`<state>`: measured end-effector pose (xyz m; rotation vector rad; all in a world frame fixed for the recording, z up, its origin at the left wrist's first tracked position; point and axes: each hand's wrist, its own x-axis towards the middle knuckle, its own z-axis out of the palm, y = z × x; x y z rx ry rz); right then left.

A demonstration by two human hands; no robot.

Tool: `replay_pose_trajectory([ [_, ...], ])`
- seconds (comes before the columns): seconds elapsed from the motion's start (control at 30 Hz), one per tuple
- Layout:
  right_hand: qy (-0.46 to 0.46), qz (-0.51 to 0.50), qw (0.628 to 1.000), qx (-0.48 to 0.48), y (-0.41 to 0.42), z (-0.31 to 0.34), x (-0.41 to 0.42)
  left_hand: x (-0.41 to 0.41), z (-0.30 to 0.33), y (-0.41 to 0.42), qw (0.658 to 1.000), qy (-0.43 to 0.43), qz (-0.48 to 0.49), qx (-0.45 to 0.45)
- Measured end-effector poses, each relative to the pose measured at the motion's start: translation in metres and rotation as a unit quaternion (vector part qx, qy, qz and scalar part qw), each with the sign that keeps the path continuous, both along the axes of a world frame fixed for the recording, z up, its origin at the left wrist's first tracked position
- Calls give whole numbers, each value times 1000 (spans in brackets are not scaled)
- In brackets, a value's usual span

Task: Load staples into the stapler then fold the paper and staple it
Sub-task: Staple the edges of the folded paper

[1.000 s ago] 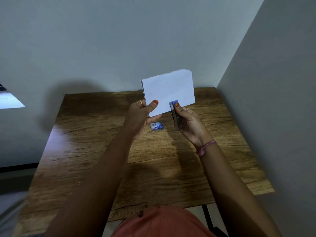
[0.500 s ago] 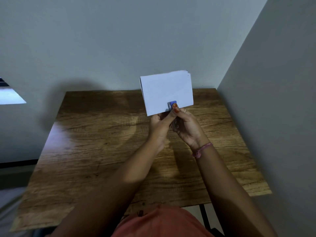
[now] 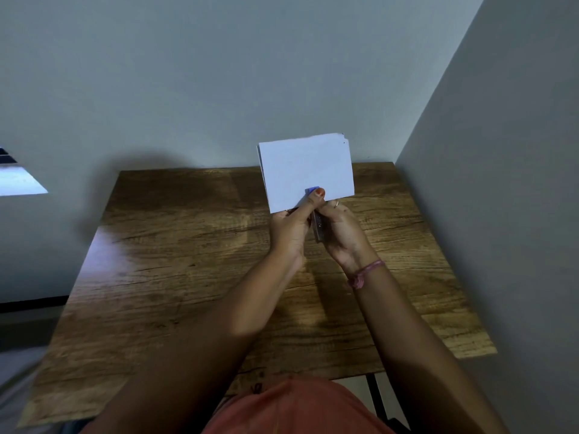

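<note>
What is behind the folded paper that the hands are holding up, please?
Behind the folded paper the grey wall and the table's far edge show around it. The part it covers, including the stapler's far tip, cannot be seen.

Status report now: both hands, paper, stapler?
Left hand and right hand grip stapler together. Folded paper upright, bottom edge in stapler. Nothing in the way.

The folded white paper [image 3: 305,170] stands upright in front of me, above the counter, its layered edge showing at the left and its top right corner ragged. The stapler [image 3: 317,225], blue-tipped with a metal body, clamps the paper's lower edge near the middle, pointing up.
</note>
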<state>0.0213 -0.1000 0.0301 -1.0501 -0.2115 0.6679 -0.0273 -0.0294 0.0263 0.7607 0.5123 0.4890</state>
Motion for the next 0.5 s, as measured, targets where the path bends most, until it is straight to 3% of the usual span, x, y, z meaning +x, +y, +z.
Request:
replay_pose_trajectory([
  [0.33, -18, 26, 999, -35, -7, 12, 6, -5, -6, 23, 991, -15, -134, -13],
  [0.5, -29, 31, 997, -63, -13, 18, 11, -14, -11, 52, 998, 1, -46, 50],
])
